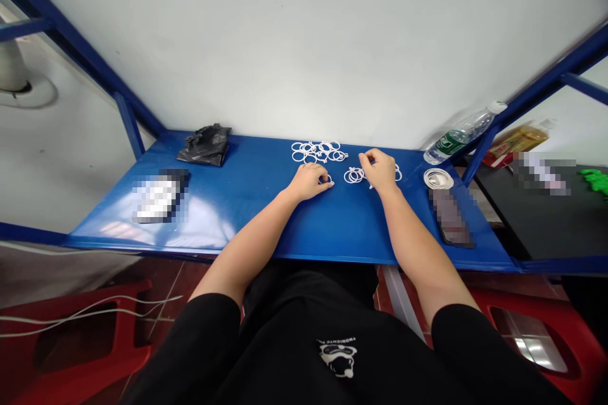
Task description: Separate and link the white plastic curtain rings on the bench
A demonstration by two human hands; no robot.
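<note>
A loose pile of several white rings (317,150) lies at the back of the blue table (247,202). My left hand (308,180) rests just in front of the pile with curled fingers pinching one white ring (327,181). My right hand (379,169) is closed in a pinch over a smaller cluster of white rings (354,174) beside it; more rings show past its knuckles.
A crumpled black bag (205,144) lies at the back left, a blurred flat object (159,197) nearer the left front. On the right are a coiled white cable (437,178), a blurred dark object (450,218) and a plastic water bottle (463,133). Red stools stand below the table.
</note>
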